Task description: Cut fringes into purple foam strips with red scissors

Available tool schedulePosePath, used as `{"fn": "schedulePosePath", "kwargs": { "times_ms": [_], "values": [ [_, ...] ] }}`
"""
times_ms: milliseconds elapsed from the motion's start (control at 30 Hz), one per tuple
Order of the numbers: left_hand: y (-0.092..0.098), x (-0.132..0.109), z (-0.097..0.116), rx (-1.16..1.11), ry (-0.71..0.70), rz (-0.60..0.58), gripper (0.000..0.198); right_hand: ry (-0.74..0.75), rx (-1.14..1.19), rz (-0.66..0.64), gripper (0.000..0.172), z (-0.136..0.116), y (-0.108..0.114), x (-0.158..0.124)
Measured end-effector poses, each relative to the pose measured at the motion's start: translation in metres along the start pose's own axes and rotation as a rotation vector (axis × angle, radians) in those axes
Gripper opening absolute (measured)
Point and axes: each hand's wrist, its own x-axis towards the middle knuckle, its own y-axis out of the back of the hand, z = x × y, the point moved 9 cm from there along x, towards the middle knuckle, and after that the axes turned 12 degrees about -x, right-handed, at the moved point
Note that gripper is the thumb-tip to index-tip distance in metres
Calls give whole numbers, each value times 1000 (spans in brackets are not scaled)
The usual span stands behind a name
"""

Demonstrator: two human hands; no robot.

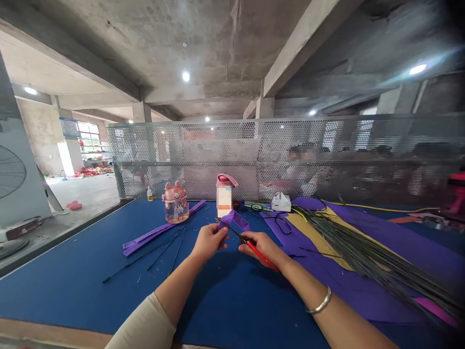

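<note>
My left hand [211, 238] pinches a purple strip [240, 222], which arches over to the fingers of my right hand. My right hand [264, 245] is closed around red-handled pliers [262, 254]; their dark head points at the strip. A thin dark piece runs between the fingers of both hands, and I cannot tell whether it is a wire or part of the tool. More folded purple strips [147, 241] lie on the blue table [119, 295] to the left, with several thin dark green wire stems [160, 252] beside them.
A pink-lidded bottle [176, 203], a pink flask [224, 194], a small dropper bottle [150, 195] and a white tissue pack [281, 201] stand towards the back. On the right, a bundle of dark stems [348, 237] lies over purple sheets [312, 286]. A perforated metal screen [218, 155] rises behind.
</note>
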Motion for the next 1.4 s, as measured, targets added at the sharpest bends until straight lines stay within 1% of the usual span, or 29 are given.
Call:
{"fn": "schedulePosePath", "kwargs": {
  "times_ms": [233, 367, 533, 633, 700, 867, 1133, 1400],
  "values": [
    [0, 0, -2, -2, 5, -6, 33, -45, 29, 13, 31, -5, 3, -3],
    [2, 0, -4, 10, 57, -15, 34, -27, -26, 24, 29, -6, 7, -3],
    [2, -1, -8, 16, 113, -57, 35, -4, -78, 44, 29, -6, 9, -2],
    [1, 0, -8, 35, 93, -71, 36, -29, -34, 30, 33, -2, 8, -3],
    [2, 1, -6, 33, 66, -54, 37, -29, -22, 23, 36, -1, 8, -3],
    [7, 2, -2, 12, 14, 16, 38, 45, -98, -8, 45, -3, 8, -5],
    [2, -1, 0, 27, 14, -14, 38, 45, -103, -34, 46, -4, 4, -5],
    [0, -2, 3, 2, 12, -26, 39, 89, 32, -81, 45, -10, 2, -6]
  ]
}}
